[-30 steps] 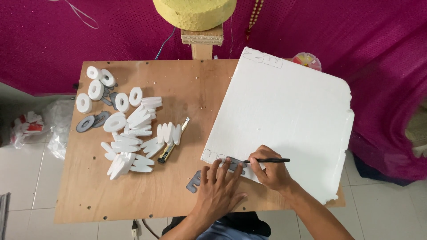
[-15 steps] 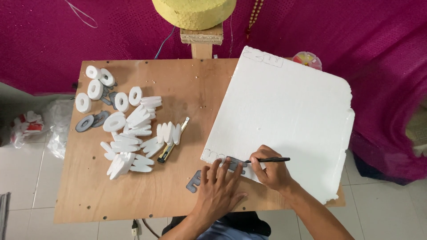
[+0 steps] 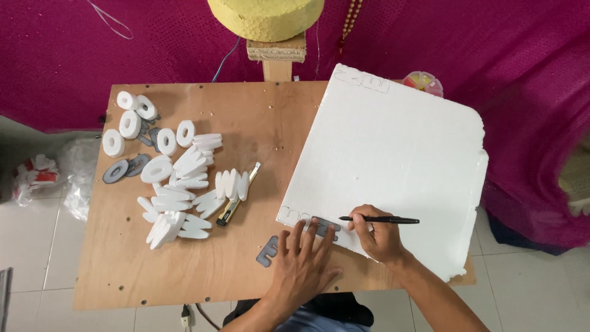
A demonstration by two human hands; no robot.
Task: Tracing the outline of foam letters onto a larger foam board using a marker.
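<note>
A big white foam sheet (image 3: 393, 160) lies tilted over the right half of the wooden table (image 3: 184, 270). My left hand (image 3: 304, 261) rests flat, fingers spread, on a grey letter-shaped template (image 3: 322, 226) at the sheet's near left corner. My right hand (image 3: 378, 237) grips a black pen (image 3: 380, 219), its tip at the template's right edge. Faint letter outlines mark the foam beside the template. Another grey letter template (image 3: 268, 251) lies on the wood just left of my left hand.
A pile of several white foam cut-out letters (image 3: 178, 184) covers the table's left half, with grey templates (image 3: 126, 167) among them. A yellow-handled utility knife (image 3: 238, 195) lies beside the pile. A yellow foam block (image 3: 265, 17) sits on a stand behind. Magenta cloth hangs around.
</note>
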